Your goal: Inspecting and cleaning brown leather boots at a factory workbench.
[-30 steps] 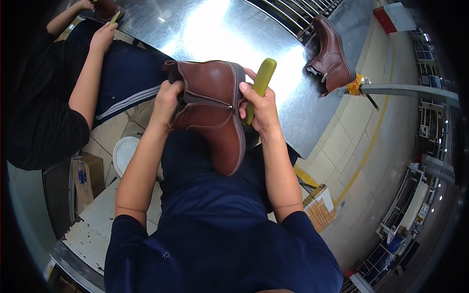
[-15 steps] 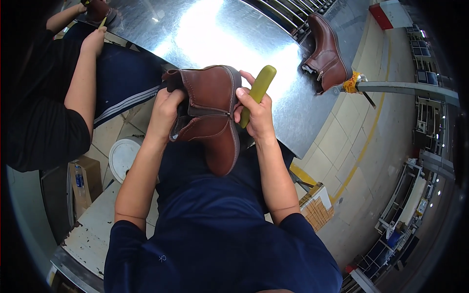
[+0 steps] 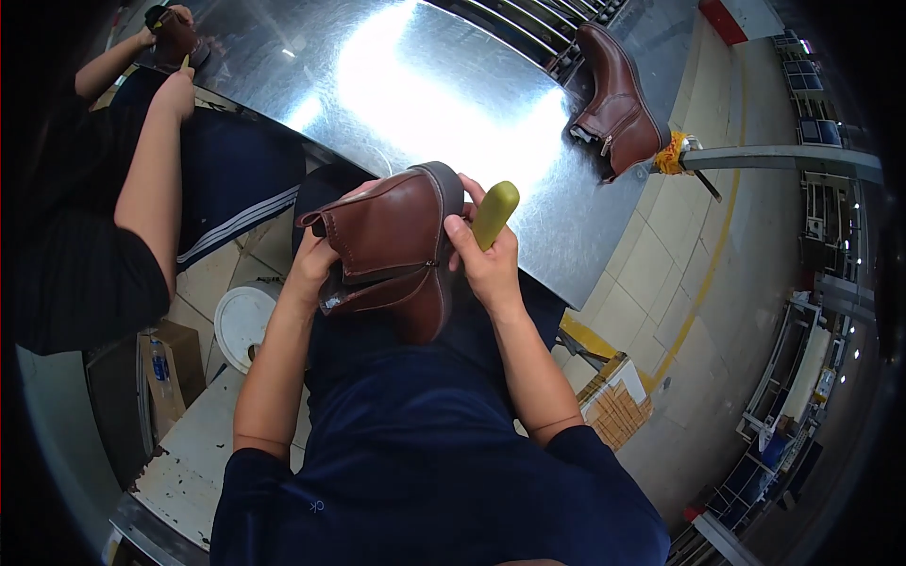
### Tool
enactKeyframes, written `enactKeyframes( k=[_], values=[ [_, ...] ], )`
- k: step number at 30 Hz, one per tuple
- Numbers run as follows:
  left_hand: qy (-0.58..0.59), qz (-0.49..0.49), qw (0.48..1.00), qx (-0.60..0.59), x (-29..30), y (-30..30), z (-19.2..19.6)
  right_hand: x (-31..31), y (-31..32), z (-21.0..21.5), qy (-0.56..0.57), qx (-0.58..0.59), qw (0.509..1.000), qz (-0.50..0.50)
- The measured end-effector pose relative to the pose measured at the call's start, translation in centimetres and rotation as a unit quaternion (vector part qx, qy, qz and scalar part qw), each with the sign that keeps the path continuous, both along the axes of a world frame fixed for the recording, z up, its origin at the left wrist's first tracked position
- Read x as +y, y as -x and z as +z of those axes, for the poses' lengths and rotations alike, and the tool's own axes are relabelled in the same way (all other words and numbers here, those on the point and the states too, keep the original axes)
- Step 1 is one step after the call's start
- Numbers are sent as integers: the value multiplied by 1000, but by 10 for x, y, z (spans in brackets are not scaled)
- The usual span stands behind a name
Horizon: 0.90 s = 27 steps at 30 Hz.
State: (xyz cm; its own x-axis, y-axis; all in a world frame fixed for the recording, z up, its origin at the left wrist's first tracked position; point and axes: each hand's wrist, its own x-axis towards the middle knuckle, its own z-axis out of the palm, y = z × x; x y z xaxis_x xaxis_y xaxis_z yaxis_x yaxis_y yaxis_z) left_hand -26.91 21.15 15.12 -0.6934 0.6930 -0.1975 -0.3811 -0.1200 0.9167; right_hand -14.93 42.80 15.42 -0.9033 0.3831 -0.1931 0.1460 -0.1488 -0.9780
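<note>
A brown leather ankle boot (image 3: 385,228) is held before my chest, its shaft pointing left and the side zipper facing up. My left hand (image 3: 314,262) is closed on the shaft at its opening, with some fingers hidden behind the leather. My right hand (image 3: 492,268) grips an olive-green rounded bar (image 3: 495,215) and also touches the boot's dark sole edge with its thumb and fingers. The bar's lower end is hidden by my hand. A second brown boot (image 3: 618,104) lies on its side at the right of the metal table.
The shiny metal table (image 3: 283,80) spans the far side. At the left, a co-worker's hands hold another brown boot (image 3: 177,42) and a thin greenish tool. A metal rail (image 3: 774,158) wrapped in yellow tape, a white bucket (image 3: 243,325) and a carton (image 3: 618,401) stand nearby.
The boot has moved toward me and tilted, with its toe turned farther down. My right hand has lowered with it, and the bar's lower part is now hidden.
</note>
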Motion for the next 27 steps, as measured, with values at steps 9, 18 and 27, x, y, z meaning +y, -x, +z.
enactKeyframes(
  k=[9,18,27],
  values=[
    [-133,-51,989,-47,-1,-4,-1,3,-2,-3,-6,-11,1000,-13],
    [51,13,999,-2,41,14,-50,16,0,1,-27,-31,999,-24],
    [-23,82,990,-111,42,-40,-55,60,52,33,183,191,955,-136]
  ],
)
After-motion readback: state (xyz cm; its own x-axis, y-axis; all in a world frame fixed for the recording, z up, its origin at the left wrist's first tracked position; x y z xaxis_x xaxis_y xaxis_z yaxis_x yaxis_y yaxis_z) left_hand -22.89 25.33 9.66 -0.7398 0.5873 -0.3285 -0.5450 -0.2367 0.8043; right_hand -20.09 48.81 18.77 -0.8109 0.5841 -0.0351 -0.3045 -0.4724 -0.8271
